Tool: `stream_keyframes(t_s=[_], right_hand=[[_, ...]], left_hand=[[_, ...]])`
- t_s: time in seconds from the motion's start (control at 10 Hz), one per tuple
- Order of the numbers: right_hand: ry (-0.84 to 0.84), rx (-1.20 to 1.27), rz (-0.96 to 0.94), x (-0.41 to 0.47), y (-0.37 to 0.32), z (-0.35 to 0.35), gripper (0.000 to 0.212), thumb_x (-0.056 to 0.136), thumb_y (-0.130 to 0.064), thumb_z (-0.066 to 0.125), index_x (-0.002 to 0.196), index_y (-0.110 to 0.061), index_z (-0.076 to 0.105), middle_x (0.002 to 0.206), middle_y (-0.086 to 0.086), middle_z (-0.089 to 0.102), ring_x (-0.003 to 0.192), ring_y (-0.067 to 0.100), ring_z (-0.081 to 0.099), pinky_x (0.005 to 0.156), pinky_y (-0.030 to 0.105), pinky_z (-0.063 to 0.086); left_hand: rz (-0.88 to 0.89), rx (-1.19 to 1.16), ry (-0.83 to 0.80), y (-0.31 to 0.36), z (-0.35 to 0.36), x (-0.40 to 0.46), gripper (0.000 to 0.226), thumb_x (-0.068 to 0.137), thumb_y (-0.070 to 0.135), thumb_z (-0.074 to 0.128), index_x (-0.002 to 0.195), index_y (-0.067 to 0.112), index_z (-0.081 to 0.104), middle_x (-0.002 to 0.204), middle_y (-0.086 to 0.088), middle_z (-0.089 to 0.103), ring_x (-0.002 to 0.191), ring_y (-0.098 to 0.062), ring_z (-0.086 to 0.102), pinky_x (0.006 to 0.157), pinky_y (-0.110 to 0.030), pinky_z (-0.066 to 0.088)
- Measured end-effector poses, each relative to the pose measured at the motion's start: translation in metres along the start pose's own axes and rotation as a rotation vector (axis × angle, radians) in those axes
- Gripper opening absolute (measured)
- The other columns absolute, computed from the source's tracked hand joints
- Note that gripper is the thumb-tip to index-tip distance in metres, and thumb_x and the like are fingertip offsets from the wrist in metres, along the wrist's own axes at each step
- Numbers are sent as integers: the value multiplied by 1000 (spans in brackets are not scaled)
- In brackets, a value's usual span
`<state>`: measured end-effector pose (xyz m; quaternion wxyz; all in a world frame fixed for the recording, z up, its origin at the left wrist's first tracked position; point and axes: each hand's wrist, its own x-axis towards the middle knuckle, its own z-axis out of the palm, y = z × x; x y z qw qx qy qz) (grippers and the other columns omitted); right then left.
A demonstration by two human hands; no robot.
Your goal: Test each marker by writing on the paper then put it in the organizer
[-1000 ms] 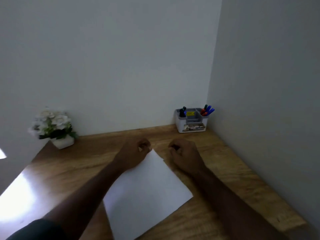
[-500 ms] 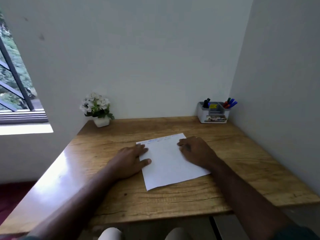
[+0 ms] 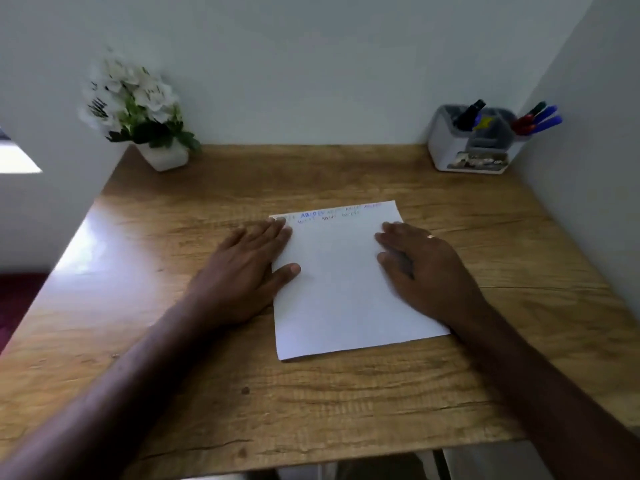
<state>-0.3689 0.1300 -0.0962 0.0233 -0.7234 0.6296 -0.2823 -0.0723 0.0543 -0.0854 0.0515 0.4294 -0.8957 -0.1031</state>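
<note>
On the middle of the wooden desk (image 3: 346, 393) lies the white sheet of paper (image 3: 346, 289), turned slightly askew, with two short rows of faint coloured lettering along its far edge, too blurred to read. Both hands lie flat on it with fingers straight and gripping nothing: the left hand (image 3: 242, 271) rests mostly on the desk beside the sheet's left edge, its fingertips and thumb lapping onto the paper, and the right hand (image 3: 426, 268), wearing a ring, presses on the sheet's right half. Well apart from the paper, in the far right corner against the walls, stands the white and grey organizer (image 3: 450, 150); a black marker (image 3: 469, 114) leans out of its left compartment, and red, green and blue markers (image 3: 540, 119) lean out of its right one. At the far left corner sits a white pot of white flowers (image 3: 138, 98).
</note>
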Motion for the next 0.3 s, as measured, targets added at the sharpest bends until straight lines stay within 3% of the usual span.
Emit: stream_keyframes(t_s=[0.2, 0.3], right_hand=[[-123, -11, 58, 8, -20, -26, 41, 99, -28, 46, 125, -6, 69, 135, 13, 64, 128, 29, 59, 111, 38, 40], [-144, -19, 50, 20, -30, -38, 42, 98, -25, 43, 124, -4, 69, 134, 17, 64, 123, 34, 62, 105, 49, 48]], left_hand=[[-63, -70, -156, 10, -22, 3, 80, 92, 65, 6, 157, 20, 5, 165, -1, 4, 151, -9, -5, 124, -37, -3], [-114, -93, -200, 15, -47, 8, 87, 88, 70, 0, 157, 18, 0, 166, -1, -3, 150, -10, -10, 123, -39, -4]])
